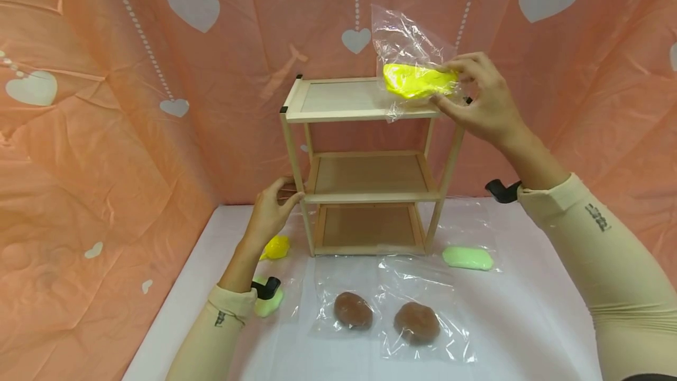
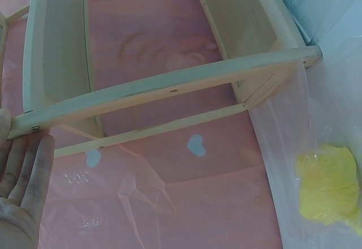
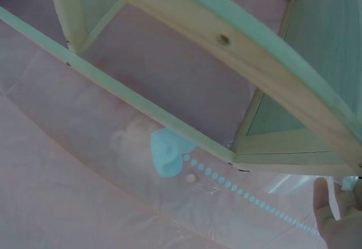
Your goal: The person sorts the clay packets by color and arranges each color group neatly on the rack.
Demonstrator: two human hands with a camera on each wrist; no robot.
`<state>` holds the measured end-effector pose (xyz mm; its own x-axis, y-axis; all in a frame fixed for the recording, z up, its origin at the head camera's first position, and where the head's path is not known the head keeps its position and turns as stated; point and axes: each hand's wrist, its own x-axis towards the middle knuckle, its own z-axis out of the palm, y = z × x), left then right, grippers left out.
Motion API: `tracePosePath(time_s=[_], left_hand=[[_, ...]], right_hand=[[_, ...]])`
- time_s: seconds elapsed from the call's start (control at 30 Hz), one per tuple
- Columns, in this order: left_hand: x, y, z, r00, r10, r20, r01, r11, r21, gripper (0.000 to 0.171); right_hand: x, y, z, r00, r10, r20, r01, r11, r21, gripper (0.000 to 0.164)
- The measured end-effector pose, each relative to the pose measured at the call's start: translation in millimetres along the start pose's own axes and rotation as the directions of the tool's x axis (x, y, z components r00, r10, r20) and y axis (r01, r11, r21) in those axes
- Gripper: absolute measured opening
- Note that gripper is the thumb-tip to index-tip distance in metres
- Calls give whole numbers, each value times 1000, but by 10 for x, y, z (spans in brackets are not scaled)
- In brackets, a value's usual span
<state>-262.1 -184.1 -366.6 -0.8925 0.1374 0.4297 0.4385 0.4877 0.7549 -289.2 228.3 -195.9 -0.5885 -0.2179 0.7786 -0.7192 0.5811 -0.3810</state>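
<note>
Pinched between the thumb and fingers of our right hand (image 1: 483,96) is the right end of a bright yellow, elongated lump (image 1: 409,82) in a crinkled clear plastic bag (image 1: 394,34). Our left hand (image 1: 267,216) grips the pale wooden left front post (image 1: 291,151) of a three-tier, light wood rack (image 1: 338,116), near the height of its middle shelf. Reading the head view as a dial centred on that rack, we have our right hand at two o'clock, the bright yellow lump at one and our left hand at eight. Nearest us on the white tabletop (image 1: 508,334), two bagged, rounded brown lumps (image 1: 416,323) lie at six and toward five. At seven, a pale green lump (image 1: 268,307) is partly hidden behind a black wrist piece (image 1: 268,287). Farther off, a light green oblong (image 1: 468,258) lies bagged at four, and a small yellow lump (image 1: 277,247) at eight. We cannot tell whether the raised bag touches the rack's top shelf. Behind everything hangs a creased salmon-pink sheet (image 1: 254,28) with white hearts (image 1: 193,8).
</note>
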Motion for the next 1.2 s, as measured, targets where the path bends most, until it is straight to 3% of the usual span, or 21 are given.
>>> tracePosePath(time_s=[0.4, 0.87, 1.2], left_hand=[[-10, 24, -12, 1000, 0, -5, 0, 1000, 5, 35], [-23, 15, 3, 1000, 0, -2, 0, 1000, -7, 34], [-25, 25, -3, 1000, -4, -2, 4, 1000, 1, 34]], right_hand=[[76, 20, -58, 975, 155, 161, -160, 987, 14, 48], [135, 15, -94, 931, 217, 292, -222, 975, -17, 47], [176, 28, -74, 920, 224, 322, -224, 974, -38, 49]])
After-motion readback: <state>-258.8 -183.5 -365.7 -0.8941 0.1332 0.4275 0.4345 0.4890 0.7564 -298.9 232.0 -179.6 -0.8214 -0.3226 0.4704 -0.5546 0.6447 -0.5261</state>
